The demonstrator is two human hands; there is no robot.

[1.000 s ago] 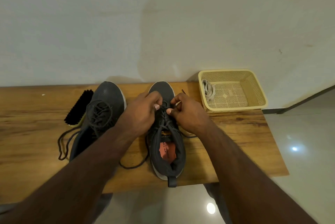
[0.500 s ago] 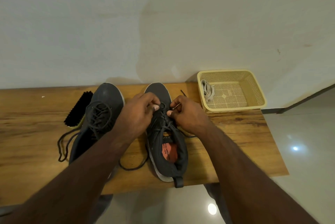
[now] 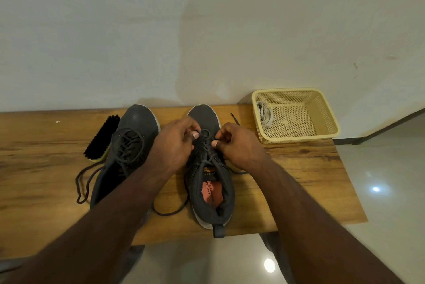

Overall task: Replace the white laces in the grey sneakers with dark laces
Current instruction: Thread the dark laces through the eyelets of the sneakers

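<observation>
Little moved: both hands, left point(image 3: 171, 145) and right point(image 3: 239, 145), stay pinching the dark lace point(image 3: 208, 145) on the right sneaker point(image 3: 211, 191), heel nudged slightly. Lacing nearly finished; left sneaker point(image 3: 128, 145) already done.

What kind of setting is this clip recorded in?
Probably a home, perhaps an entryway: a wooden bench against a plain wall, glossy tiled floor, a shoe brush.

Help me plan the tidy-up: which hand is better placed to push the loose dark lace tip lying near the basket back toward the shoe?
Right. The right hand works beside the lace tip, between the shoe and basket; the left hand would probably have to cross over.
</observation>
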